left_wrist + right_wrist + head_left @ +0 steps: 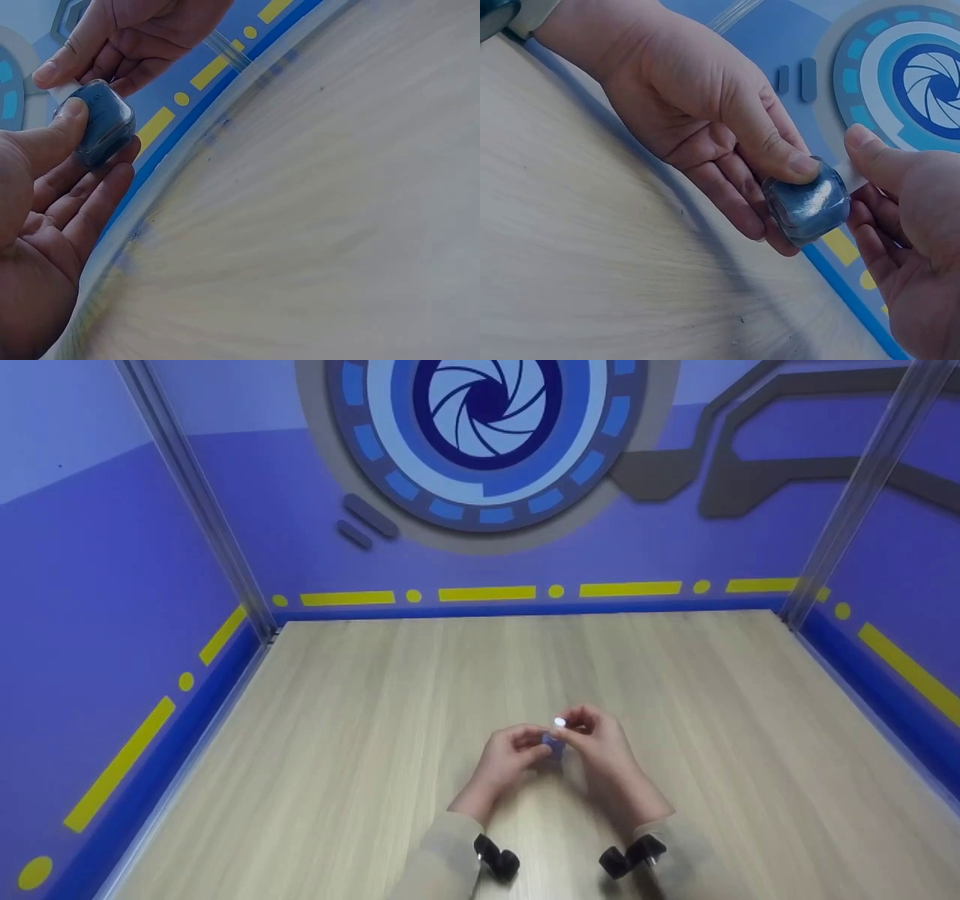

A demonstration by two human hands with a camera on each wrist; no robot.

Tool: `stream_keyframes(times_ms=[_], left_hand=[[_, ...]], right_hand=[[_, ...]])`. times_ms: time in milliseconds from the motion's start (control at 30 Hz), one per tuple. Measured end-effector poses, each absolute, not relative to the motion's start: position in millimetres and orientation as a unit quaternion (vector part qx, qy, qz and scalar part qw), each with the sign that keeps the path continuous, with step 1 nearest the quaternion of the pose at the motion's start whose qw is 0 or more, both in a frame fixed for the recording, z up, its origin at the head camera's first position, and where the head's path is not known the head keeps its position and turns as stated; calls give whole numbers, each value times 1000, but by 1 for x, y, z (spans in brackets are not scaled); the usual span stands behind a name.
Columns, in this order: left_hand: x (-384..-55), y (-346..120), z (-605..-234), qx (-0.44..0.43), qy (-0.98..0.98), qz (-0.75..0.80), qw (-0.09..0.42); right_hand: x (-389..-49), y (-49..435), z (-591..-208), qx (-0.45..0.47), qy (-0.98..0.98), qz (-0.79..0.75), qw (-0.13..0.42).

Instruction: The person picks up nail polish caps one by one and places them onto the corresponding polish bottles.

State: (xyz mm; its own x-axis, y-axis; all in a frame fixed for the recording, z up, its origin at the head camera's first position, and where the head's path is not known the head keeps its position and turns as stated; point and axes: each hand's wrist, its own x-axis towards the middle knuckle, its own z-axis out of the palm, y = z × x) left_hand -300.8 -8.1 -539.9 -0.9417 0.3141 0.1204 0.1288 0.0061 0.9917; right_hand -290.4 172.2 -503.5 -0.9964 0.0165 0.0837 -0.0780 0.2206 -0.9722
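Bottle [810,208] points lengthwise, cap [559,722] toward pinching right hand [606,746]; left hand [504,757] grips its body [111,124].

Beige sleeves [442,855], black wrist cameras [508,866]

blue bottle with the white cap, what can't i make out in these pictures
- Left wrist: the blue bottle's far side, behind the left hand's fingers.
- Right wrist: part of the white cap, behind the right hand's thumb.
- Head: any lettering, too small.
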Motion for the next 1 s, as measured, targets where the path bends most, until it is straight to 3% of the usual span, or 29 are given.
stream_keyframes(times_ms=[267,433,1000], left_hand=[[-301,-8,-540,150,708,686,73],[-301,-8,-539,150,709,686,73],[-301,-8,-540,160,706,687,64]], right_hand=[[-291,186,-502,96,-762,640,-24],[-292,188,-501,144,-764,628,-17],[-291,177,-499,61,-776,627,22]])
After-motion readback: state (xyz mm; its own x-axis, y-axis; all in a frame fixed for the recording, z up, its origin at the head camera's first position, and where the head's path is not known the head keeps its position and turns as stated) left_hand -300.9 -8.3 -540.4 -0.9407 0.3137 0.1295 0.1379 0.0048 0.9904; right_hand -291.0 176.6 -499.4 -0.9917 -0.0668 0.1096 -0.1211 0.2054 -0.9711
